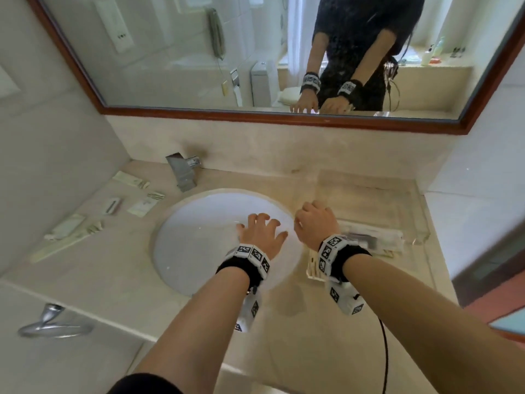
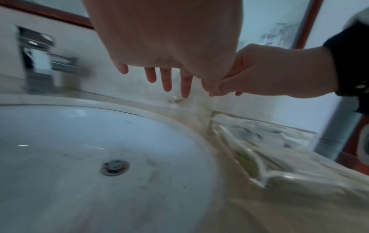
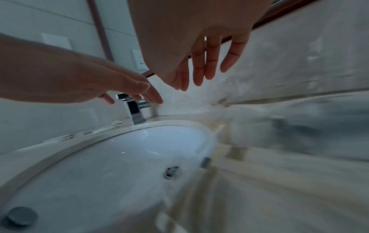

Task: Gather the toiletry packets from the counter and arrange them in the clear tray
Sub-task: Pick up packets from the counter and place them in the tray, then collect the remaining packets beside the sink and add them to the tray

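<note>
Several pale toiletry packets point(image 1: 142, 207) lie scattered on the counter left of the sink, seen small in the right wrist view as packets point(image 3: 103, 129). The clear tray point(image 1: 420, 237) stands right of the sink, with a few packets point(image 1: 372, 238) in its front part, blurred in the left wrist view as packets point(image 2: 259, 141). My left hand point(image 1: 264, 226) hovers over the basin, fingers spread and empty point(image 2: 167, 82). My right hand point(image 1: 311, 220) hangs over the basin's right rim by the tray's left edge, fingers straight point(image 3: 199, 69), holding nothing.
The white sink basin point(image 1: 199, 223) fills the middle of the counter, with a chrome faucet point(image 1: 184, 172) behind it. A framed mirror point(image 1: 255, 112) runs along the back wall. A towel ring point(image 1: 51, 322) hangs below the counter's front left. The right wall stands close to the tray.
</note>
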Tool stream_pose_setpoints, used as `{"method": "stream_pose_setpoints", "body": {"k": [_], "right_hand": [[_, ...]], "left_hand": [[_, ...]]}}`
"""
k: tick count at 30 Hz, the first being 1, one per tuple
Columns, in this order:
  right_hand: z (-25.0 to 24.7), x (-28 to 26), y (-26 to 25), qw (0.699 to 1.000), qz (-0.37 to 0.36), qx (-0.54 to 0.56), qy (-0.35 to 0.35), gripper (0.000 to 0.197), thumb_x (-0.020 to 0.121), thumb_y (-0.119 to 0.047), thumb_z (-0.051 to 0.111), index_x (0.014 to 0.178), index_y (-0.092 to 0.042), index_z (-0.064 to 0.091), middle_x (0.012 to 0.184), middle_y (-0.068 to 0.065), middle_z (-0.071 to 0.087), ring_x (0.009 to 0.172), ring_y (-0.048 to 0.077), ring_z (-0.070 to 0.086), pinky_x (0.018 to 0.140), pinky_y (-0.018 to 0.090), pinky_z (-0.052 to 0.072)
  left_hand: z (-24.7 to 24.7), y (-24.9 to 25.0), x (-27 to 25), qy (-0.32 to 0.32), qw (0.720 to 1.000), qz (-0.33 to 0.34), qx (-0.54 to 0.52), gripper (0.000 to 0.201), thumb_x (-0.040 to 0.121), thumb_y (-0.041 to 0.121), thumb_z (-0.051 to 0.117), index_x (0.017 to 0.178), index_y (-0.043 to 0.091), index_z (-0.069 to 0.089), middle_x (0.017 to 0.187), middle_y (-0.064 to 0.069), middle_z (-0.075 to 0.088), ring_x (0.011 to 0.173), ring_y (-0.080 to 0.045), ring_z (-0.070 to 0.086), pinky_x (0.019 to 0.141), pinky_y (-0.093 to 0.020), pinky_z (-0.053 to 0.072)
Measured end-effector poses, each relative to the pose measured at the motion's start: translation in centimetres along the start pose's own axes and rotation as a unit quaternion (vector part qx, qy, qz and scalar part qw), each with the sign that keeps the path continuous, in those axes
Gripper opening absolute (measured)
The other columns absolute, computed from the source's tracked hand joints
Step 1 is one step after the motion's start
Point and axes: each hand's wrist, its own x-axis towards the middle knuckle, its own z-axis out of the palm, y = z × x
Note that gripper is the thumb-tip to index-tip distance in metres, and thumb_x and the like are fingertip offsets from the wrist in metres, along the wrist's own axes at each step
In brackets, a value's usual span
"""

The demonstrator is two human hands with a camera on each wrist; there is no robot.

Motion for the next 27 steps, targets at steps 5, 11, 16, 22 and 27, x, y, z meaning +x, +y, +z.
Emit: {"method": "stream_pose_setpoints", "body": {"k": [5,11,16,22,27], "right_hand": [[0.8,4.6,-8.1,0.996,-0.089,-0.001,0.007,0.031,0.096,-0.026,0.041,0.112,-0.012,0.064,0.12,0.005,0.059,0.118,0.025,0.048,0.091,0.039,0.042],[2.2,10.1,-19.6,0.987,-0.159,0.018,0.001,0.03,0.095,-0.025,0.042,0.109,-0.012,0.064,0.116,0.004,0.059,0.115,0.025,0.048,0.09,0.037,0.042],[3.2,15.6,-28.5,0.983,-0.18,0.044,0.0,0.027,0.093,-0.022,0.045,0.105,-0.009,0.066,0.113,0.008,0.062,0.111,0.028,0.053,0.087,0.037,0.044],[4.5,21.9,-37.3,0.982,-0.173,0.0,-0.076,0.032,0.093,-0.019,0.047,0.124,-0.015,0.054,0.131,0.004,0.049,0.125,0.025,0.041,0.098,0.041,0.041],[6.3,25.5,-41.4,0.973,-0.153,-0.075,-0.157,0.046,0.091,-0.008,0.048,0.136,-0.016,0.042,0.138,0.005,0.042,0.13,0.026,0.036,0.099,0.044,0.038]], "left_hand": [[-2.2,-9.1,-0.2,0.008,0.997,-0.071,0.005,0.045,0.097,0.05,0.033,0.134,0.029,0.048,0.149,0.002,0.035,0.141,-0.022,0.021,0.11,-0.05,0.022],[-3.9,-21.2,-0.4,0.01,0.99,-0.14,0.015,0.046,0.096,0.052,0.034,0.132,0.028,0.05,0.148,0.003,0.036,0.14,-0.023,0.024,0.109,-0.051,0.022],[-5.9,-31.5,0.5,0.021,0.984,-0.176,0.021,0.046,0.097,0.05,0.033,0.133,0.026,0.05,0.146,0.001,0.039,0.14,-0.024,0.025,0.11,-0.054,0.023],[-7.3,-43.1,1.7,0.003,0.97,-0.233,0.068,0.04,0.098,0.034,0.037,0.135,0.022,0.047,0.141,-0.002,0.044,0.134,-0.024,0.033,0.106,-0.054,0.03],[-7.4,-49.7,2.7,-0.034,0.959,-0.267,0.091,0.041,0.091,0.012,0.045,0.131,0.02,0.046,0.136,-0.004,0.046,0.131,-0.025,0.036,0.105,-0.053,0.032]]}}
